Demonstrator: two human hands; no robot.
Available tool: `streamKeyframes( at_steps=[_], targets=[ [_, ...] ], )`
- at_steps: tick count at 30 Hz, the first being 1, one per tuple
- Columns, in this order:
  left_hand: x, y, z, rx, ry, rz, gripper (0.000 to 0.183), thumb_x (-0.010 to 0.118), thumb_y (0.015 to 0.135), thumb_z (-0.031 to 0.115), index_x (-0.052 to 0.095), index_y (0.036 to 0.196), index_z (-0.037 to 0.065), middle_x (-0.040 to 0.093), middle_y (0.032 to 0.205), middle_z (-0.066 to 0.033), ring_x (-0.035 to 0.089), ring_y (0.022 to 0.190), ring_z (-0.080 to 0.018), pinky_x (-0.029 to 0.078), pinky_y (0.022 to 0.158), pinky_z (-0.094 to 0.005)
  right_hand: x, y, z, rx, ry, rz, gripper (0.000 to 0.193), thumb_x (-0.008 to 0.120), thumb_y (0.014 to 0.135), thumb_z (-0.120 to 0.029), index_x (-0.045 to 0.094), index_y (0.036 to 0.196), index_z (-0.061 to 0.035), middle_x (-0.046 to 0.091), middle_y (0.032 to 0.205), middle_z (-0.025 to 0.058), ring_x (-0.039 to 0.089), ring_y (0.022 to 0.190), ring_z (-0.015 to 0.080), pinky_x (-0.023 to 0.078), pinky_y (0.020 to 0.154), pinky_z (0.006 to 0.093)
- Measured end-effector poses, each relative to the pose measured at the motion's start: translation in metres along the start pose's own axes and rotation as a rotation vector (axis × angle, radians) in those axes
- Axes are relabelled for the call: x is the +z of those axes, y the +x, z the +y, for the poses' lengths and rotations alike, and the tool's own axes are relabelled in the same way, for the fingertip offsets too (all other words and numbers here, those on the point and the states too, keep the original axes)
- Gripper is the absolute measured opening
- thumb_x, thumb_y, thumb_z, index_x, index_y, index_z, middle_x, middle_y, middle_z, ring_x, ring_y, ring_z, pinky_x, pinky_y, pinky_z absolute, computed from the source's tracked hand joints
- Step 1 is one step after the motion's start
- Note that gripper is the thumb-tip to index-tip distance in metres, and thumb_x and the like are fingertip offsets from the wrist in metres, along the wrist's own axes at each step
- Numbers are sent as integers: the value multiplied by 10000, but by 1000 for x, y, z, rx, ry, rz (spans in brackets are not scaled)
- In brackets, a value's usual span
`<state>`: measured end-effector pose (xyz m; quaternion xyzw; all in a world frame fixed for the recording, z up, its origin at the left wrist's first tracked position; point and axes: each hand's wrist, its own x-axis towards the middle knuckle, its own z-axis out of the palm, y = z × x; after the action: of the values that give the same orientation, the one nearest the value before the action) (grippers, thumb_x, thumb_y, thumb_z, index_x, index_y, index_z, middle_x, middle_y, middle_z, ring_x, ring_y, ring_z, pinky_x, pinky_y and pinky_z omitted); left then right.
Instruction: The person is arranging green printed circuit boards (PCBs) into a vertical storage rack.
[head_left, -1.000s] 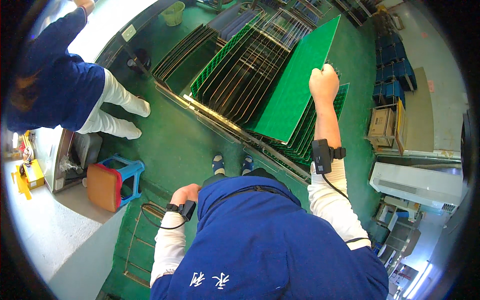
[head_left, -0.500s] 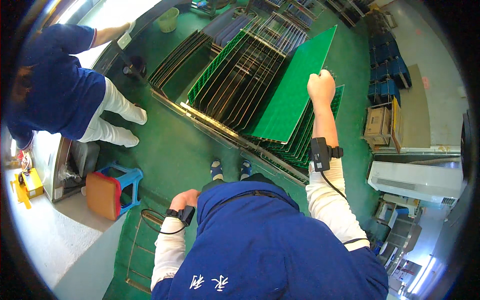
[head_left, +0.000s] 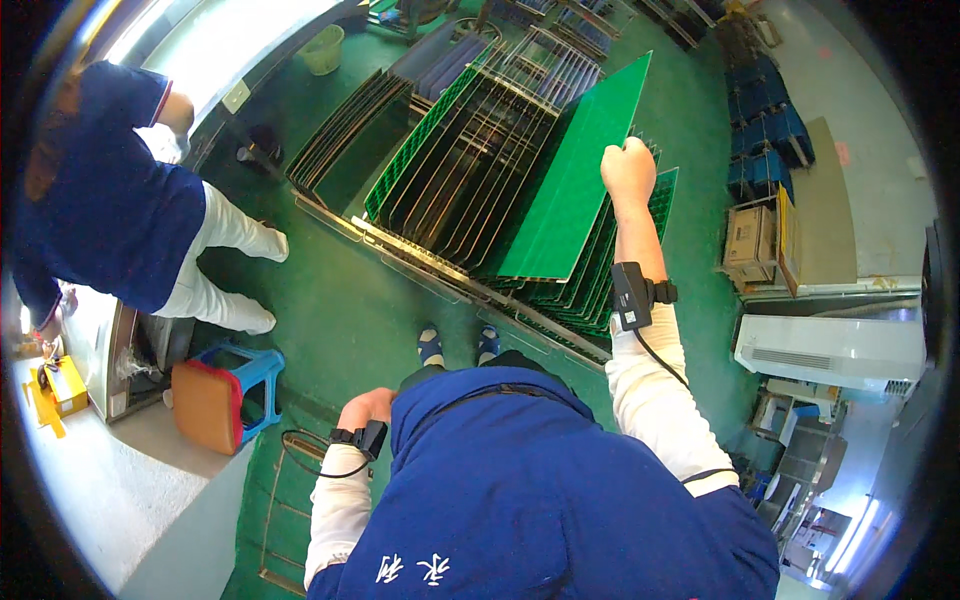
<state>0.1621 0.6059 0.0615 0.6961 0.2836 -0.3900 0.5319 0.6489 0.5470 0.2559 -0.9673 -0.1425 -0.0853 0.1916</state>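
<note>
My right hand (head_left: pixel 630 178) is closed on the right edge of a large, flat green panel (head_left: pixel 575 185), which looks like a circuit board sheet. The panel leans among the wire slots of a floor rack (head_left: pixel 410 258). To its right and beneath it, more green panels (head_left: pixel 590 300) stand in slots. Several darker slots lie to its left. Beside my waist hangs my left hand (head_left: pixel 368 406), wrist bent, its fingers hidden against my clothing. Each of my wrists carries a small black device on a strap.
At left a co-worker (head_left: pixel 120 200) in a dark blue shirt stands by a bright worktop. Nearer me are a blue stool (head_left: pixel 262 385) with a brown seat and a wire frame (head_left: pixel 270 510) on the floor. Blue crates (head_left: pixel 760 120) and a cardboard box (head_left: pixel 750 245) line the right side.
The whole view has shifted slightly. My right hand keeps its grip, and the panel has tipped a little leftward with it. The co-worker's outstretched arm has drawn back toward the body.
</note>
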Motion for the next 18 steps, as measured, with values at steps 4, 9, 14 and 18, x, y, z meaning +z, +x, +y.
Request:
streamKeyframes(
  at_steps=[4,9,14,18],
  targets=[
    [20,40,-43,37,108,-26,511,646,777,433,635,1112,47,622,1109,-222,584,1069,-382,483,854,-404,0,1,-7,1,-3,-7,240,489,777,-184,591,861,16,641,916,256,618,893,416,487,779,477],
    [25,46,-51,65,142,30,478,631,787,423,644,1078,43,626,1085,-224,584,1059,-386,485,841,-410,5,4,-2,0,-11,8,251,493,778,-182,611,870,19,645,904,260,623,884,414,491,778,482],
    [11,5,-15,12,26,32,467,625,793,417,644,1063,37,630,1073,-225,595,1053,-376,485,830,-418,15,-3,-5,-19,4,-1,246,495,777,-179,610,863,22,646,893,259,626,873,411,493,765,483],
    [5,1,-1,-36,25,30,467,624,795,415,643,1052,26,635,1065,-226,600,1057,-366,486,821,-415,-1,-9,-5,17,-16,9,225,497,778,-169,597,843,22,645,879,256,628,853,414,494,758,489]
  ],
)
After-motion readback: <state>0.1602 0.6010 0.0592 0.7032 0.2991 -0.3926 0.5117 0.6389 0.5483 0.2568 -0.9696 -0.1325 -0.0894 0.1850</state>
